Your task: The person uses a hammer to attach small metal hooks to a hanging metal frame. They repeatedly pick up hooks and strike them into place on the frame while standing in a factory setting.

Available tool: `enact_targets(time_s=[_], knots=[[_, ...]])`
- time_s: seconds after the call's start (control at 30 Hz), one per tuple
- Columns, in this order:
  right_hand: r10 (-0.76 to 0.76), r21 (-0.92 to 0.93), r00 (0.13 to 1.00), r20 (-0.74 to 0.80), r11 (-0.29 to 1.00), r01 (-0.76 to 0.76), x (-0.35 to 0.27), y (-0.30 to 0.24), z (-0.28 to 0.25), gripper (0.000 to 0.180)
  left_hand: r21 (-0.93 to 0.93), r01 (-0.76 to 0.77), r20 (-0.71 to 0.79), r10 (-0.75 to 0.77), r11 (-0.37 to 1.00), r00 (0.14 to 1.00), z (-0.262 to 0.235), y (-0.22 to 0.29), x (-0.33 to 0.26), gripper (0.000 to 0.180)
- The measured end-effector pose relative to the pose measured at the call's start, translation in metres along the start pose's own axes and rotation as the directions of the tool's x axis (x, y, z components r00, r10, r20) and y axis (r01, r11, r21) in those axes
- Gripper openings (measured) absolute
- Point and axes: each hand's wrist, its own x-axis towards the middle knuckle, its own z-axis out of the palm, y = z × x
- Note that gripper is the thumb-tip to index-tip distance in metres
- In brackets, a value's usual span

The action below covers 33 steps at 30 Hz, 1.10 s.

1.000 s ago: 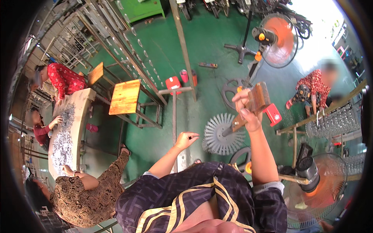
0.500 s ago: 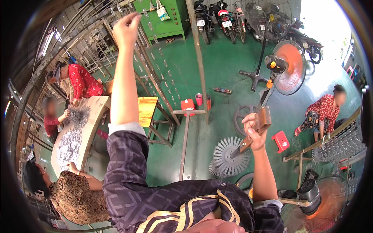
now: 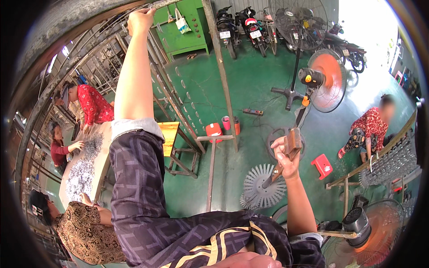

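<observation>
My left hand (image 3: pixel 140 21) is stretched high at the upper left, beside the metal frame. Its fingertips are pinched together near the frame's top; whatever they hold is too small to make out. Below it, small pale curved pieces (image 3: pixel 188 95) hang in vertical rows. My right hand (image 3: pixel 287 159) is raised right of centre, fingers curled around a brown bar with a blocky end (image 3: pixel 292 142). Part of that bar is hidden by the fingers. Beneath this hand stands a grey wheel of flat radial blades (image 3: pixel 263 186) on the floor side.
Frame posts (image 3: pixel 220 67) and a crossbar (image 3: pixel 215 138) stand before me. A wooden bench (image 3: pixel 170 132), red cooler (image 3: pixel 214 130), red stool (image 3: pixel 322 166) and standing fans (image 3: pixel 328 80) are around. Co-workers sit at a table (image 3: pixel 103 134) on the left; another person (image 3: pixel 373 123) crouches right.
My left hand has moved up and slightly left, toward the frame's top. My right hand and the brown bar have shifted a little left and down in the picture.
</observation>
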Motion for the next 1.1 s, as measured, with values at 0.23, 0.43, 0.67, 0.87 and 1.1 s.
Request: enact_targets(time_s=[0.23, 0.43, 0.67, 0.87, 1.1], knots=[[-0.022, 0.015, 1.000, -0.008, 1.000, 0.022, 0.003, 0.004, 0.000, 0.017, -0.440, -0.112, 0.021, 0.135, 0.891, 0.991, 0.010, -0.031, 0.043, 0.033], [-0.007, 0.020, 1.000, 0.021, 1.000, 0.007, 0.004, 0.003, -0.001, 0.016, -0.593, 0.114, 0.181, -0.005, 0.797, 0.983, 0.005, -0.021, 0.010, 0.026], [-0.043, 0.045, 0.999, 0.032, 0.998, 0.042, 0.002, 0.003, 0.000, 0.020, -0.529, 0.112, 0.150, -0.037, 0.841, 0.988, -0.013, 0.008, -0.009, 0.024], [0.012, 0.057, 0.999, 0.043, 0.998, -0.014, -0.001, 0.000, 0.002, 0.018, -0.523, 0.230, 0.265, -0.100, 0.821, 0.959, 0.003, 0.009, 0.005, 0.014], [-0.023, 0.046, 0.998, 0.053, 0.999, 0.021, 0.000, 0.000, 0.003, 0.016, -0.483, 0.277, 0.346, -0.110, 0.831, 0.932, 0.013, -0.009, -0.024, 0.023]])
